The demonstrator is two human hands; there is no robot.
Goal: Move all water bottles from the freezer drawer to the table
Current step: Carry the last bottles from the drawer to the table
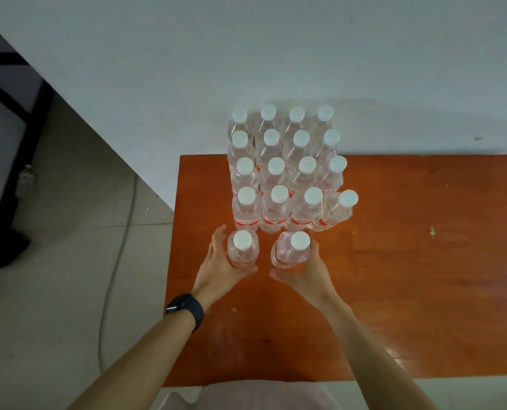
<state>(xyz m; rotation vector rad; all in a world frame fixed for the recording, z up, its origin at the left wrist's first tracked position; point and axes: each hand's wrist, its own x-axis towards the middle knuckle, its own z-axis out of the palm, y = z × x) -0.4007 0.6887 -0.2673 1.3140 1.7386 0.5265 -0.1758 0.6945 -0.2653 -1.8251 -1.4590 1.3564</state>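
Several clear water bottles with white caps and red labels [279,199] stand upright in tight rows on the orange-brown table [409,247], against the wall. In front of that block, my left hand [219,267] is wrapped around one upright bottle [242,250], and my right hand [302,273] grips a second bottle [292,251] that leans slightly left. Both held bottles sit at the near edge of the group, bases at or just above the tabletop. A black watch [185,310] is on my left wrist. The freezer drawer is out of view.
A white wall [276,54] rises right behind the table. Grey tiled floor [68,261] lies to the left, with a thin cable [110,291] and a dark metal frame [24,128]. A pale seat [261,395] shows below the table's near edge.
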